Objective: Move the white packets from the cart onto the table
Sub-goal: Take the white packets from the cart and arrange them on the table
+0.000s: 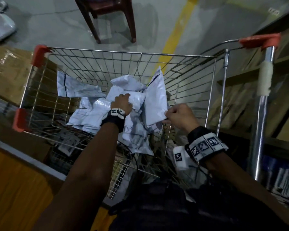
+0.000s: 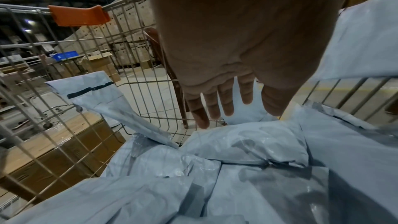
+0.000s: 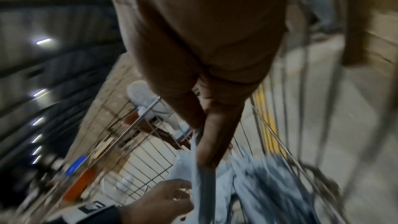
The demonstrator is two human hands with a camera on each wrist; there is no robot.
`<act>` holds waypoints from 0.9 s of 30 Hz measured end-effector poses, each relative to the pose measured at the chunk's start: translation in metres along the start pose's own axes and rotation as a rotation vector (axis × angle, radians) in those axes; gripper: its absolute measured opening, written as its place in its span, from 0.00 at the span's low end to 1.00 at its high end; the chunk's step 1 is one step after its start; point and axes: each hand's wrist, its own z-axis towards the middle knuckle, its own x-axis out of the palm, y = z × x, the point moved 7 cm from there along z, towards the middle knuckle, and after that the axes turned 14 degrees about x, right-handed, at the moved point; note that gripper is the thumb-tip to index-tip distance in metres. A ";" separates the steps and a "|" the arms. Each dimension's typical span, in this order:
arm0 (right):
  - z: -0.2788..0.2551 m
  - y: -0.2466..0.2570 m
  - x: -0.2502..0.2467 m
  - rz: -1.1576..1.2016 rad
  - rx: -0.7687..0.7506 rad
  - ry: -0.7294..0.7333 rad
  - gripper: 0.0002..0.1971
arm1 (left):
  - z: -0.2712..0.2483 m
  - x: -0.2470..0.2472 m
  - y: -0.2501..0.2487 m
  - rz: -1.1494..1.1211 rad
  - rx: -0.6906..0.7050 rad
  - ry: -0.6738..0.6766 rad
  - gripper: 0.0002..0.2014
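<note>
Several white packets (image 1: 97, 112) lie crumpled in the wire cart (image 1: 132, 53). My left hand (image 1: 123, 100) reaches down over the middle of the pile; in the left wrist view its fingers (image 2: 228, 101) are straight and spread just above the packets (image 2: 237, 156), holding nothing. My right hand (image 1: 169, 116) pinches the lower corner of one white packet (image 1: 155, 100), which stands tilted up against the cart's right side. The right wrist view is blurred, but the right hand (image 3: 202, 142) shows thumb and finger pressed on that packet's edge (image 3: 194, 164).
The cart has orange corner caps (image 1: 39, 55) and a metal handle (image 1: 264, 90) at the right. A taped cardboard box (image 1: 8, 72) stands to its left, a brown chair (image 1: 107, 14) beyond it. An orange-brown surface (image 1: 15, 189) with a pale edge lies at lower left.
</note>
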 end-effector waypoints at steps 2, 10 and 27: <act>0.007 -0.025 0.011 0.032 0.107 0.039 0.14 | 0.005 0.004 -0.001 0.005 0.019 0.018 0.27; 0.000 -0.035 0.066 -0.634 0.087 0.018 0.21 | 0.009 0.018 -0.010 0.170 0.080 0.114 0.24; 0.027 -0.010 0.071 -0.571 -0.096 -0.028 0.17 | 0.006 0.045 -0.015 0.325 0.207 0.177 0.20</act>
